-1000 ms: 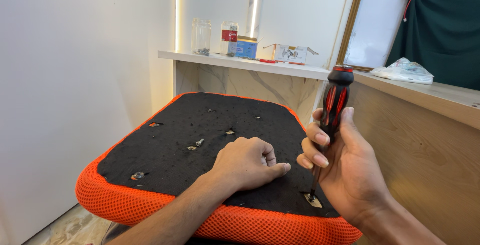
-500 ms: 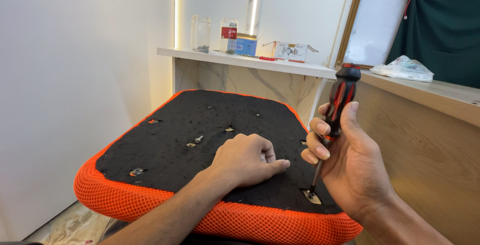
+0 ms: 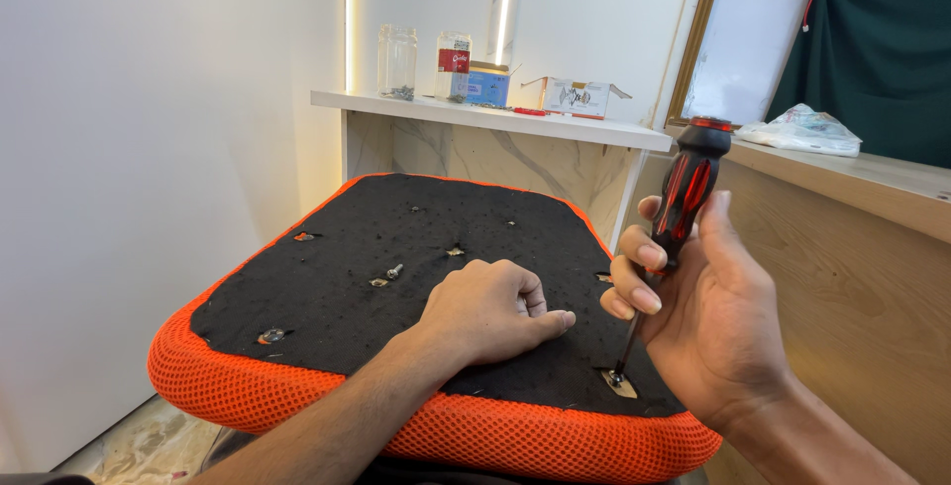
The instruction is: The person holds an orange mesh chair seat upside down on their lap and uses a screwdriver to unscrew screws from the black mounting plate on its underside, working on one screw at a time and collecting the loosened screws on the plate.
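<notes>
Screwdriver, red/black handle, sits in our right hand: fingers curled round the handle, thumb up along its side, shaft slanting down to a screw in a cut-out near the front right corner of the seat base. Base lies underside up, black fabric w/ orange mesh edge. Our left hand rests flat-ish on the fabric just beside the tip, fingers loosely bent and close together, thumb pointing toward the shaft.

Risks as we judge them: shaft isn't upright but tilted, so the tip can cam out of the screw head, chew it up or skid over the fabric. If it skids left, our thumb is the first thing in the way. Base looks only hand-steadied, so hard turning may rock it. Loose screw mid-panel could roll off if the base shifts. Whether the tip is fully seated, can't tell.
</notes>
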